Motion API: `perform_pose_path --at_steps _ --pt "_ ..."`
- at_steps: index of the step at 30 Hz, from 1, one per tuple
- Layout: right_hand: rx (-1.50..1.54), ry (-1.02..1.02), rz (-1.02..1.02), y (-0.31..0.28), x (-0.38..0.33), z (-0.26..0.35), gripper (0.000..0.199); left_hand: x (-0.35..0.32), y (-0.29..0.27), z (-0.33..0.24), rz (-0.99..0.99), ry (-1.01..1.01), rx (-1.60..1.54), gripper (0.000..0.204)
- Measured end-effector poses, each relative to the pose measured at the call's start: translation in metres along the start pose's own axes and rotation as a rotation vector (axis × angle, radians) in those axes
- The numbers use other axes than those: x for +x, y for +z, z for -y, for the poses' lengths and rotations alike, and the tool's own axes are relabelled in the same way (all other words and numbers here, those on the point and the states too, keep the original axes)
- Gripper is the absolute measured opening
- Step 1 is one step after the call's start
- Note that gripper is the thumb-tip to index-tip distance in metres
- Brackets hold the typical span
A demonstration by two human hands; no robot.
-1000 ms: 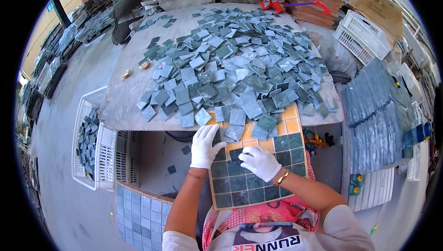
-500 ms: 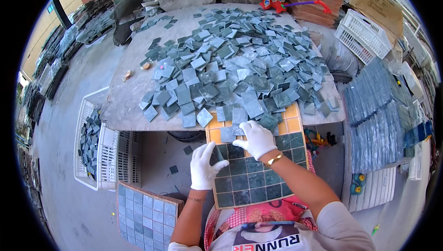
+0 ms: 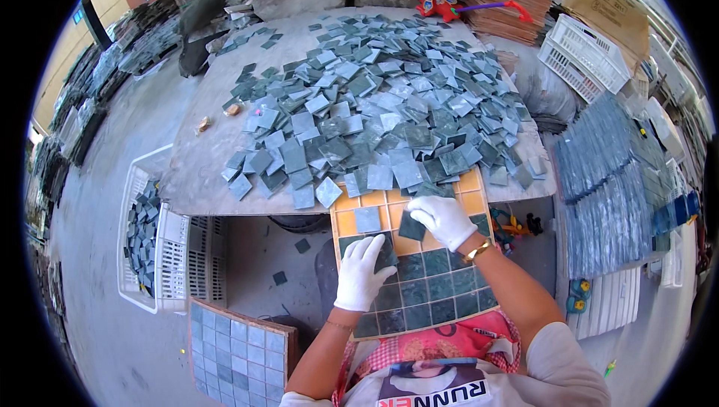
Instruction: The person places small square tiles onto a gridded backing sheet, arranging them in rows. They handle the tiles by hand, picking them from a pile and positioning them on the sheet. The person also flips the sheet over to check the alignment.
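Two gloved hands [image 3: 361,272], one orange tray [image 3: 348,225], one tabletop [image 3: 202,175], one purple-handled toy [image 3: 438,4], two small brown lumps [image 3: 233,110], one gold bangle [image 3: 477,250]; loose tiles [image 3: 294,155], too many to count.

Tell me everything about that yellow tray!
The yellow tray looks like plastic, four-sided and divided into square pockets. Dark green tiles fill the nearest rows; farther up, most pockets look bare, but one grey tile lies there. Loose tiles overlap its far end by the table; its near end is by pink cloth. The left hand touches a dark tile at its left side; the right hand holds another dark tile over it.
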State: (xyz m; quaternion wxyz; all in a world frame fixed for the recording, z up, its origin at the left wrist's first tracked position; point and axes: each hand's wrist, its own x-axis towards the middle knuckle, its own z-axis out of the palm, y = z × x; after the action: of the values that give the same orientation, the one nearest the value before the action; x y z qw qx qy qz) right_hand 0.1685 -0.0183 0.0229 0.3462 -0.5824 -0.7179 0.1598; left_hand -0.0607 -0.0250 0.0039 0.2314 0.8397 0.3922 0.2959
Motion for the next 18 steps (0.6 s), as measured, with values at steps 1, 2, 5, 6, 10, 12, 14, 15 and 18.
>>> perform_pose_path --at_steps 1,2,5,6,10,12,14,15,18 --pt "-0.021 0.031 0.048 -0.005 -0.008 -0.003 0.017 0.005 0.006 0.001 0.014 0.037 0.002 0.063" --pt "-0.042 0.063 0.097 -0.009 -0.015 -0.005 0.017 0.009 0.012 0.003 0.027 0.074 0.004 0.063" --pt "-0.031 0.136 0.11 -0.016 -0.035 -0.016 0.018 0.028 0.02 -0.006 0.103 0.14 0.088 0.065" --pt "-0.043 0.139 0.093 -0.018 -0.04 -0.021 0.019 0.033 0.023 -0.009 0.106 0.156 0.11 0.066" --pt "-0.027 0.062 0.063 -0.02 -0.049 -0.031 0.02 0.032 0.031 -0.002 0.033 0.169 0.165 0.063" --pt "-0.08 0.092 0.149 -0.02 -0.053 -0.027 0.033 0.031 0.033 -0.002 0.05 0.178 0.189 0.058" --pt "-0.173 0.091 0.208 -0.024 -0.054 -0.009 0.045 0.031 0.03 -0.005 0.063 0.162 0.205 0.055" --pt "-0.221 0.068 0.221 -0.024 -0.057 -0.004 0.051 0.031 0.03 -0.004 0.067 0.17 0.204 0.054" --pt "-0.241 0.081 0.208 -0.02 -0.061 -0.006 0.051 0.031 0.026 -0.001 0.082 0.175 0.196 0.053"
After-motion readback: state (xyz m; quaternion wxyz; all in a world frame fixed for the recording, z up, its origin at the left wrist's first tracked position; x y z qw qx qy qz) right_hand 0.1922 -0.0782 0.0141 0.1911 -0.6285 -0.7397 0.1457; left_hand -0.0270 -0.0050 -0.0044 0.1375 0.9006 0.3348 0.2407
